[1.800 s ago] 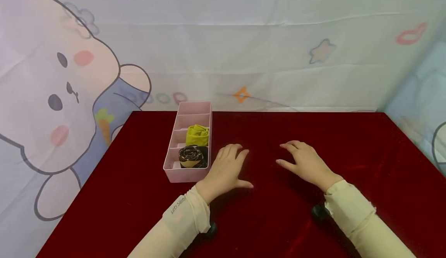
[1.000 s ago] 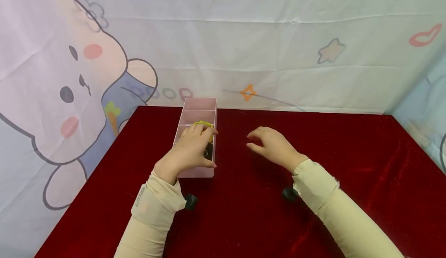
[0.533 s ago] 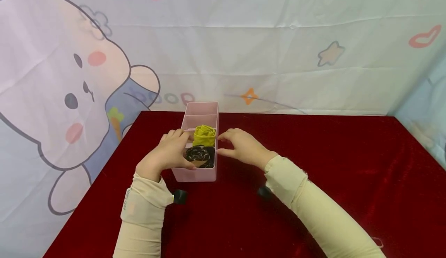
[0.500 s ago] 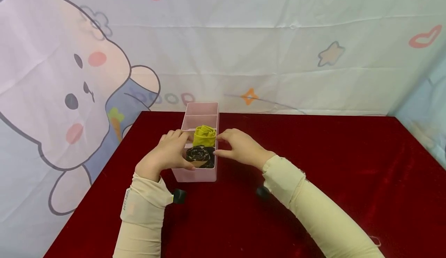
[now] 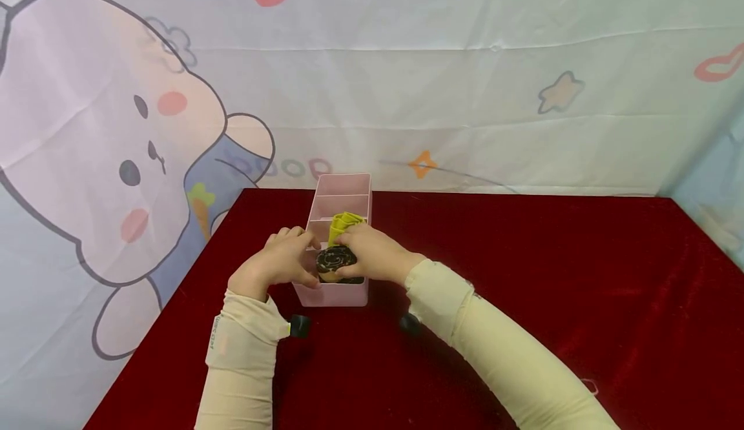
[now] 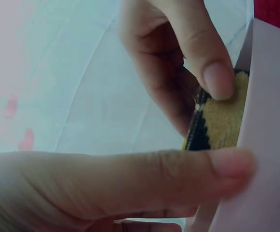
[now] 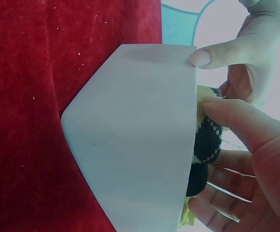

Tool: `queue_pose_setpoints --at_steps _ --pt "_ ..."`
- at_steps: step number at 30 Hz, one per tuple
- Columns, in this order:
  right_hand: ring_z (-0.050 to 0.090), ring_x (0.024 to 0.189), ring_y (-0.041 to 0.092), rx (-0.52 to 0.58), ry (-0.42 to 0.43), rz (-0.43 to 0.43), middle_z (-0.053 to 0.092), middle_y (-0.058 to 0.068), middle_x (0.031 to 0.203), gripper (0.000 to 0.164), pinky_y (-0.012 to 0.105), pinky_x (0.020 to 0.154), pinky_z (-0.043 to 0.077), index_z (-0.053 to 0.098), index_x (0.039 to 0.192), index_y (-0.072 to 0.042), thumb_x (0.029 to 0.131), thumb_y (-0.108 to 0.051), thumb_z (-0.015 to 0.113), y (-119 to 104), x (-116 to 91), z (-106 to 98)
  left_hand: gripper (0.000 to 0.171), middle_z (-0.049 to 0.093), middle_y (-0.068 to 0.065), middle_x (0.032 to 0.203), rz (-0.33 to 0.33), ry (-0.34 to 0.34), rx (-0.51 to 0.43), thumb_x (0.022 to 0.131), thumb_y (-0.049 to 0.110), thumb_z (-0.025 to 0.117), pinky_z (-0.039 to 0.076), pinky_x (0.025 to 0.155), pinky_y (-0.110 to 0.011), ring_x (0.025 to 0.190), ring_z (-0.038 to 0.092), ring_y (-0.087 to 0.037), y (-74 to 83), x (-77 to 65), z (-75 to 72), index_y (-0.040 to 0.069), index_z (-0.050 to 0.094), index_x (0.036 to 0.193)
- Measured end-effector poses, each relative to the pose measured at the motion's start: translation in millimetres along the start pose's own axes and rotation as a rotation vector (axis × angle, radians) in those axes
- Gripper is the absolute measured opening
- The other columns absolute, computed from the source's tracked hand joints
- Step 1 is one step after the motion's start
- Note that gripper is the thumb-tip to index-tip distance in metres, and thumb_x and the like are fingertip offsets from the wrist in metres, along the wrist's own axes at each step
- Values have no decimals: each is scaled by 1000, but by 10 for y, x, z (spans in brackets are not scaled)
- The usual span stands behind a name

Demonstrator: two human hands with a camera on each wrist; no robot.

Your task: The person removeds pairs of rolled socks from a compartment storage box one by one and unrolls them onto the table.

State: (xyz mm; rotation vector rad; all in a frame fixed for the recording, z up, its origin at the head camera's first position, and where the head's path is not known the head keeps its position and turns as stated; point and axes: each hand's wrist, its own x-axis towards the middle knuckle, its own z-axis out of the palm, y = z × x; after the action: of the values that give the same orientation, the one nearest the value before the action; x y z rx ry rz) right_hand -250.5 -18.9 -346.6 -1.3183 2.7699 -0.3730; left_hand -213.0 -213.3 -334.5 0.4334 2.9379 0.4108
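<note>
A long pink box (image 5: 334, 296) with a row of compartments stands on the table. In its nearest compartment is a rolled black sock (image 5: 335, 259) with tan patches, raised a little above the rim in the right wrist view. My right hand (image 5: 374, 254) pinches this roll, thumb on the tan patch (image 7: 205, 96) and fingers behind it. A yellow rolled cloth (image 5: 343, 223) sits one compartment farther back, partly covered by the right fingers. My left hand (image 5: 276, 265) holds the box's near left corner, with its thumb (image 6: 234, 164) at the front rim and fingers curled over the left side.
Dark red cloth (image 5: 523, 255) covers the table. Behind it hangs a pale printed curtain (image 5: 453, 94), close to the far end of the box. A dark wrist device (image 5: 299, 327) sits under the left cuff, another (image 5: 409, 323) under the right.
Both hands have come to the box, the left moving left and the right reaching in from the right. The right hand has taken hold of the black sock, which has risen slightly.
</note>
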Motion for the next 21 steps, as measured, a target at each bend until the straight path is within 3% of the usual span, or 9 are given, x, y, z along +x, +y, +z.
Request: queue_pose_setpoints --at_steps 4,9,14,21 --pt "55 111 20 -66 -12 1 62 8 119 53 33 101 46 61 126 -7 84 -38 71 -17 34 24 60 57 -14 118 -12 -15 -16 68 30 85 33 102 -53 115 45 -35 -7 7 -3 5 59 117" --pt "57 106 17 -74 -7 27 62 5 112 43 32 97 48 64 119 -10 84 -35 71 -31 46 9 59 57 -14 118 -20 -19 -12 69 30 85 32 103 -53 114 45 -35 -13 13 -2 5 59 116" --pt "58 104 16 -72 12 49 62 3 110 40 30 95 49 64 115 -10 84 -33 72 -39 29 -52 63 57 -15 119 9 -11 1 68 31 85 33 102 -54 116 45 -36 0 25 -1 4 59 118" --pt "56 104 16 -70 66 17 60 3 111 39 28 93 50 61 114 -8 84 -30 72 -81 -28 -154 67 57 -17 121 47 32 0 69 32 84 34 100 -55 117 45 -37 24 -4 -37 1 57 122"
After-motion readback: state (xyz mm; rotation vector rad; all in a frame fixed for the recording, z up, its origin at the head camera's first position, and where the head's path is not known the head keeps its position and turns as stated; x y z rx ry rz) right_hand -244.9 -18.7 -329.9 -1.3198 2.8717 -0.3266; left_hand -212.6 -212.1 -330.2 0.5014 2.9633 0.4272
